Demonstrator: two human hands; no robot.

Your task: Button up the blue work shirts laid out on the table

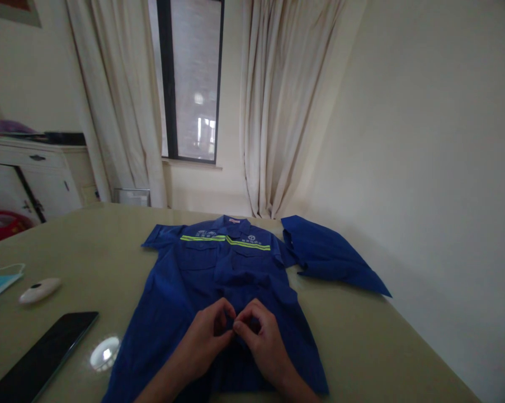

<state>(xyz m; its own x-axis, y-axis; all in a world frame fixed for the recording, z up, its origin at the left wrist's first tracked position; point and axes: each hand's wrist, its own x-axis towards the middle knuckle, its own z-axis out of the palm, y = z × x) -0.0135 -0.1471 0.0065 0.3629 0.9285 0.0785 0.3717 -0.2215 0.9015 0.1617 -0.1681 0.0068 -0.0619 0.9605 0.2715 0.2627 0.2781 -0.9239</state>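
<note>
A blue short-sleeved work shirt lies spread face up on the table, collar away from me, with yellow-green reflective strips across the chest and white printing above them. Over the lower middle of its front, my left hand and my right hand meet, thumbs and forefingers pinched together along the front opening. Both hands are closed on the shirt front; whether a button sits between the fingertips is hidden.
Right of the shirt lies a folded blue garment by the wall. At left on the table are a black phone, a white mouse-like object and a light-blue face mask. Behind are curtains and a white cabinet.
</note>
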